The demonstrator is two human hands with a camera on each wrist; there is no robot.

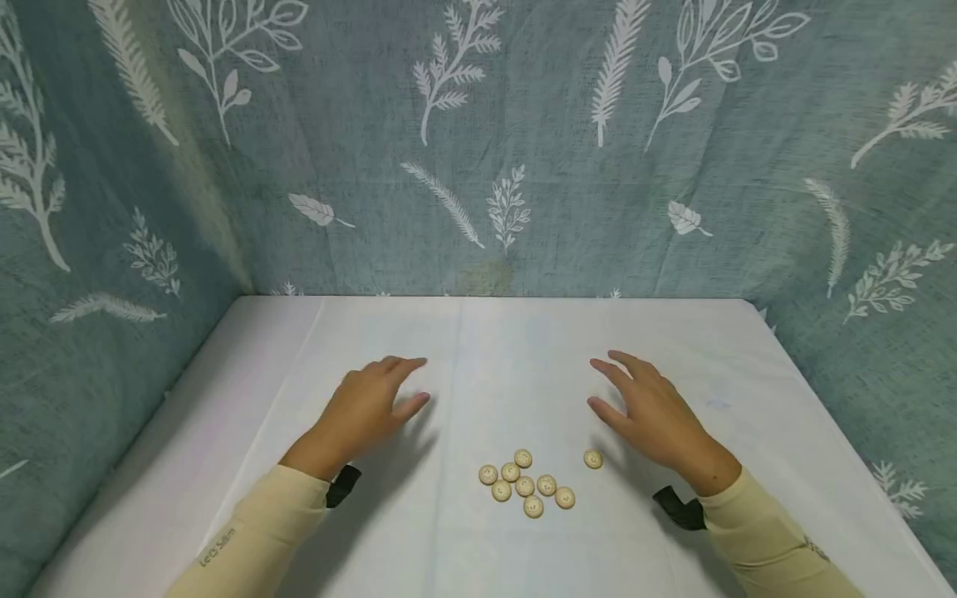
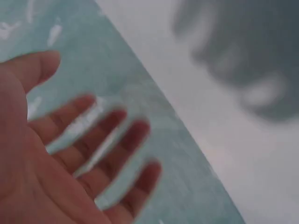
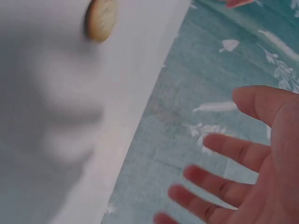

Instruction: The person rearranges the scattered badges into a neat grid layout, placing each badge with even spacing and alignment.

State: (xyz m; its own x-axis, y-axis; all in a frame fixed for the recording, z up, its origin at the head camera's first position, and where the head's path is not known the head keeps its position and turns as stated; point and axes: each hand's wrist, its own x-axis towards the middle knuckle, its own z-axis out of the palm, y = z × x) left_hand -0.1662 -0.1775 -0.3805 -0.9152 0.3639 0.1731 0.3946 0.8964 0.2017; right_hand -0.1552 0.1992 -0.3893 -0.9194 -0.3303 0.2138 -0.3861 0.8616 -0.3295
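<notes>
Several round, pale wooden buttons (image 1: 525,486) lie in a loose cluster on the white table, between and nearer the viewer than both hands. One more button (image 1: 593,458) lies apart to the right, closer to the right hand; the right wrist view also shows a button (image 3: 102,19) at its top. My left hand (image 1: 368,409) hovers over the table with fingers spread and nothing in it. On the other side, my right hand (image 1: 658,411) is held above the surface, its fingers relaxed and apart, holding nothing. Neither hand touches a button.
A white cloth (image 1: 359,332) covers the table, and both hands cast shadows on it. Green curtains (image 1: 359,149) with white leaf prints hang behind and at both sides. Dark straps (image 1: 679,508) circle the wrists at the cream sleeves (image 1: 257,531).
</notes>
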